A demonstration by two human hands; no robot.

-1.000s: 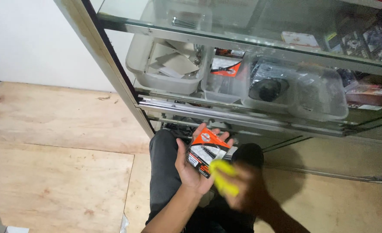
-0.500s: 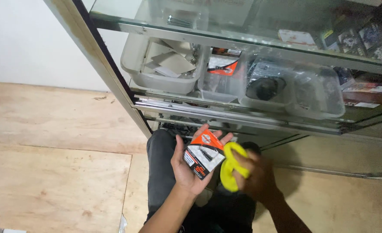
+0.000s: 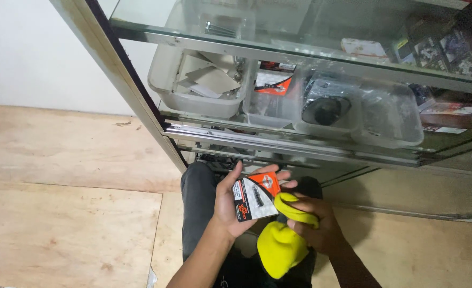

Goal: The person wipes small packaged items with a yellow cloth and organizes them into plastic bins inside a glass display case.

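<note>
The right hand [image 3: 313, 226] grips a yellow cloth [image 3: 284, 242], fingers curled around it, pressing against the small orange-and-black package [image 3: 254, 198]. The left hand [image 3: 230, 205] cradles that package, fingers wrapped behind its edges. Beyond the package, trays [image 3: 198, 104] blur behind the glass shelf [image 3: 300, 58].

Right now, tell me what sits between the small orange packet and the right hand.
In the head view, a yellow cloth gripped by the right hand presses against the packet held in the left hand.
</note>
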